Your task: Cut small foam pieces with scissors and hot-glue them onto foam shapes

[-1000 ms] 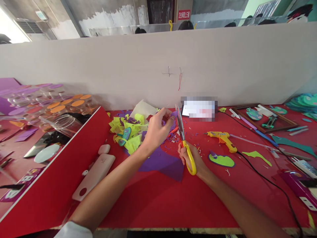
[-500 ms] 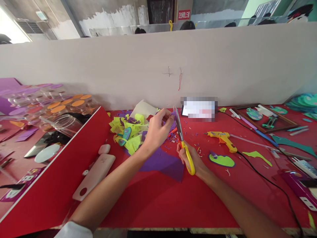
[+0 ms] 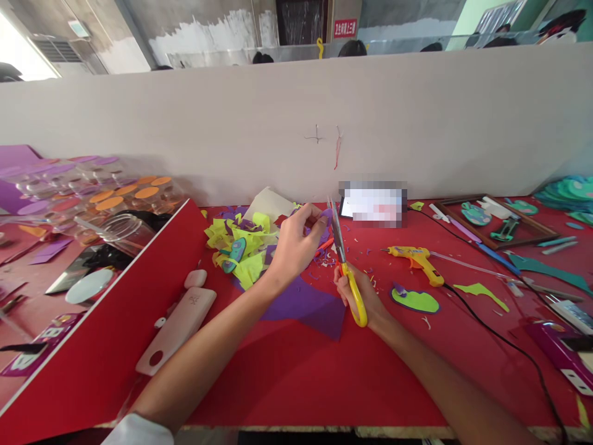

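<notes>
My left hand [image 3: 300, 238] pinches a small purple piece [image 3: 328, 215], mostly hidden behind the fingers. My right hand [image 3: 359, 290] is wrapped round the yellow handles of a pair of scissors [image 3: 356, 296]. The blades point away from me and stand right beside the purple piece; whether they touch it I cannot tell. Under my hands a purple sheet [image 3: 306, 306] lies on the red table. Left of my left hand is a heap of yellow-green and purple scraps [image 3: 250, 247], with a teal cutout [image 3: 234, 254] on it.
A yellow glue gun [image 3: 417, 259] with a black cord lies to the right, near a green cutout with a purple edge [image 3: 414, 300]. A wooden frame [image 3: 532, 232] holds teal pieces. Left are a red divider [image 3: 115, 334], a pale power bank [image 3: 178, 330] and jars [image 3: 125, 232].
The scissors and my right hand have shifted very slightly to the right. My left hand keeps its pinch on the purple piece in nearly the same place.
</notes>
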{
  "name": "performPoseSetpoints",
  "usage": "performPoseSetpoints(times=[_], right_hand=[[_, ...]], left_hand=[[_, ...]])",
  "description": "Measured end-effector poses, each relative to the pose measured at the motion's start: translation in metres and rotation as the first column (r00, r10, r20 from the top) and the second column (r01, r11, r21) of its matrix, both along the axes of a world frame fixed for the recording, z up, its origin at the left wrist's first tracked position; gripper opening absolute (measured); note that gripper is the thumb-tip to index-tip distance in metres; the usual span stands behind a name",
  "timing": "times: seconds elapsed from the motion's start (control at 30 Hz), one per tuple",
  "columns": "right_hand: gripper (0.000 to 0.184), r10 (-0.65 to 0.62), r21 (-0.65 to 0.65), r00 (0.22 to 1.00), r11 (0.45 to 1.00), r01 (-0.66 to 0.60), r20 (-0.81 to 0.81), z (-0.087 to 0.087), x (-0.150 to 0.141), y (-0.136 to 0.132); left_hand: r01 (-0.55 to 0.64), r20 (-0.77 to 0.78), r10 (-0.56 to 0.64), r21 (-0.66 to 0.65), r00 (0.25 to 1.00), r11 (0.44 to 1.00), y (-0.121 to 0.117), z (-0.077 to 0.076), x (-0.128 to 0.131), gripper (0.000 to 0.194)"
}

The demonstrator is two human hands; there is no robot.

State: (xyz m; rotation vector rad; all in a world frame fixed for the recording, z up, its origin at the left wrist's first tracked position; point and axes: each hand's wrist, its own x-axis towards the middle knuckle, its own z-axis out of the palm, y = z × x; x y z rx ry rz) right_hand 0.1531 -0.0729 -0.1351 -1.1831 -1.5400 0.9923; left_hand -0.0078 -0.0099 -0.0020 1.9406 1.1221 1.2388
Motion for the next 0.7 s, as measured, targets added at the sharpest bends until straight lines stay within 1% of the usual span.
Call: performPoseSetpoints(times=[0.3, 0.53, 0.6, 0.7], right_hand=[[0.062, 0.013, -0.008, 1.000, 1.000, -0.013, 0.024, -0.002, -0.001, 0.001], [0.058, 0.024, 0.022, 0.998, 0.999, -0.023, -0.052, -0.010, -0.004, 0.001], [0.058, 0.029, 0.026, 0.997, 0.999, -0.028, -0.068, -0.010, -0.004, 0.001], [0.061, 0.019, 0.013, 0.999, 1.000, -0.018, -0.049, -0.009, -0.003, 0.001]], left_hand=[[0.003, 0.013, -0.003, 0.003, 1.000, 1.000, -0.001, 0.001, 0.001, 0.021], [-0.005, -0.007, 0.005, -0.001, 1.000, 1.000, 0.000, 0.002, 0.001, 0.019], [-0.006, -0.012, 0.006, 0.001, 1.000, 1.000, 0.000, 0.001, 0.001, 0.019], [-0.001, -0.004, 0.001, 0.007, 1.000, 1.000, 0.001, 0.000, 0.001, 0.020]])
